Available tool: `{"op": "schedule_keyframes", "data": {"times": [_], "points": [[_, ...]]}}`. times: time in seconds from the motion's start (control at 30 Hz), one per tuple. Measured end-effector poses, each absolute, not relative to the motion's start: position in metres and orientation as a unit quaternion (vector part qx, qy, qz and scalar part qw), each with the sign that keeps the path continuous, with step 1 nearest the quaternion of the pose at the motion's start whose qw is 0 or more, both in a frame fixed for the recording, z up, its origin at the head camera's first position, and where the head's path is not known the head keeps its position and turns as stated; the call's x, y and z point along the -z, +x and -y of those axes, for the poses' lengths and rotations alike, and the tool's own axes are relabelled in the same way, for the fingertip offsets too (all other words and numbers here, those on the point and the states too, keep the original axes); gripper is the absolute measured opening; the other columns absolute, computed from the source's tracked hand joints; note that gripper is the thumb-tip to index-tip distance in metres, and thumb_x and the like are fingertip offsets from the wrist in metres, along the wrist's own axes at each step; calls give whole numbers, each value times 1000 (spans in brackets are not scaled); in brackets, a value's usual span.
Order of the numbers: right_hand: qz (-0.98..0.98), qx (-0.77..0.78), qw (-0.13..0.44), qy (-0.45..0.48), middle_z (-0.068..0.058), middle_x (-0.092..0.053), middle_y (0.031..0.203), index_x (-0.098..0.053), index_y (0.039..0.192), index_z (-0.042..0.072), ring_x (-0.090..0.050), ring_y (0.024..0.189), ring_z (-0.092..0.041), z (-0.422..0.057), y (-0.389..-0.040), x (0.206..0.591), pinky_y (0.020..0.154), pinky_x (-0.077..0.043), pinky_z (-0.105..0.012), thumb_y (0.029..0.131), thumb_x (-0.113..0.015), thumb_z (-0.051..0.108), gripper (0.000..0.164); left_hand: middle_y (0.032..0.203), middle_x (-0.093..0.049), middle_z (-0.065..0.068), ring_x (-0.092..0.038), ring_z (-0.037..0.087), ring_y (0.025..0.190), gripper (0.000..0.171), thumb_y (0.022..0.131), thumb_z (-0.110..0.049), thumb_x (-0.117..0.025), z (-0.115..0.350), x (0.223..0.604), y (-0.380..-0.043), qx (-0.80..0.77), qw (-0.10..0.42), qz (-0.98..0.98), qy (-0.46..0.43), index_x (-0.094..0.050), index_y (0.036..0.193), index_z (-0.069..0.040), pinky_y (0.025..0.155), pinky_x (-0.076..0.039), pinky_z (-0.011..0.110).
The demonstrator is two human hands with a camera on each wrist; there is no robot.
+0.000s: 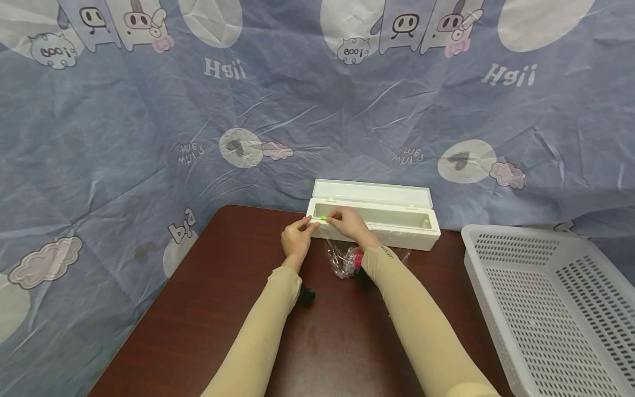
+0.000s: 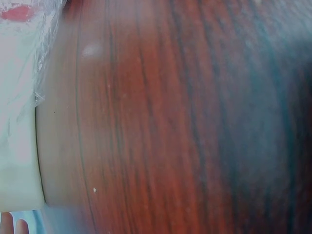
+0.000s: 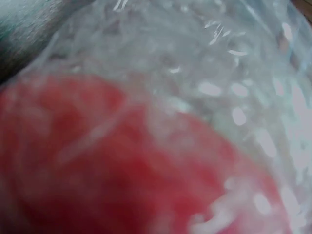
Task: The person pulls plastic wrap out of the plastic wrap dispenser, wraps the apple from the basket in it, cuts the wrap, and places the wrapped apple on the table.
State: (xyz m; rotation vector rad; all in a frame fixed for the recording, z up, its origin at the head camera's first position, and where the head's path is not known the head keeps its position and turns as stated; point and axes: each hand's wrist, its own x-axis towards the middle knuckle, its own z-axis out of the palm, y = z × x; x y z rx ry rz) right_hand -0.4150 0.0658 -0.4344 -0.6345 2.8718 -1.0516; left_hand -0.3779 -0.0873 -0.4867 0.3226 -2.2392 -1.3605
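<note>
A long white plastic-wrap dispenser box (image 1: 412, 239) stands at the back of the table with its hinged lid (image 1: 372, 193) raised. My right hand (image 1: 349, 221) reaches over the front rim and pinches a small green slider (image 1: 324, 218) near the left end. At the left front corner, my left hand (image 1: 295, 239) grips the box with thumb and fingers; two of its fingertips (image 2: 7, 225) show past the box end in the left wrist view. Crumpled clear plastic wrap (image 1: 339, 260) hangs down the front, with a red thing (image 3: 112, 165) under or within it, blurred in the right wrist view.
A grey perforated plastic basket (image 1: 488, 309) stands at the table's right side. Dark wood tabletop (image 1: 198, 309) stretches out in front of the box. Behind it hangs a blue printed cloth (image 1: 307, 110). Black wrist cameras (image 1: 307, 296) sit under both forearms.
</note>
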Motion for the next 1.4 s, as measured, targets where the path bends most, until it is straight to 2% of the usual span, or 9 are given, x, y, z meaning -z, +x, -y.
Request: {"op": "schedule_keyframes", "data": {"times": [0.3,0.43,0.63,0.9,1.07,1.23,1.4], "points": [[-917,341,-3,-205,-13,-67,102,-68,103,2,-61,98,-28,-81,-416,437,87,-47,-41,93,-59,22,24,98,-71,-3,-66,20,83,37,71,-40,-81,86,485,-377,499,251,821,118,-75,103,-21,76,-51,37],[-912,353,-7,-210,-13,-68,99,-68,102,1,-62,95,-28,-86,-416,438,86,-48,-40,93,-60,20,23,98,-71,-4,-66,21,85,36,71,-40,-81,87,486,-377,500,250,820,121,-75,102,-22,77,-51,37],[-910,355,-14,-215,-14,-68,98,-68,103,0,-62,94,-28,-88,-414,438,85,-48,-41,92,-61,19,22,98,-71,-5,-65,18,80,36,71,-41,-80,86,488,-377,497,247,822,128,-75,102,-23,75,-51,36],[-910,355,-15,-216,-12,-68,97,-68,102,1,-62,93,-27,-91,-415,439,84,-49,-40,92,-61,20,22,96,-71,-4,-52,18,61,37,72,-43,-79,86,486,-377,495,240,825,126,-75,103,-24,64,-48,34],[-912,353,-9,-210,-12,-67,97,-68,102,2,-62,93,-27,-92,-415,439,85,-48,-40,93,-61,20,22,98,-71,-4,-57,17,67,36,72,-42,-80,85,486,-377,494,241,825,128,-75,103,-24,68,-50,35],[-913,350,-9,-212,-12,-68,97,-68,102,2,-62,94,-27,-95,-415,440,86,-47,-40,93,-60,20,22,97,-71,-3,-55,19,63,36,71,-41,-80,85,487,-377,501,241,822,124,-75,103,-23,65,-49,35],[-912,348,-15,-215,-12,-68,97,-68,101,1,-62,95,-28,-98,-416,441,88,-47,-40,92,-60,19,21,95,-72,-2,-53,17,61,37,71,-41,-81,85,487,-377,497,249,822,124,-75,102,-23,67,-50,36]]}}
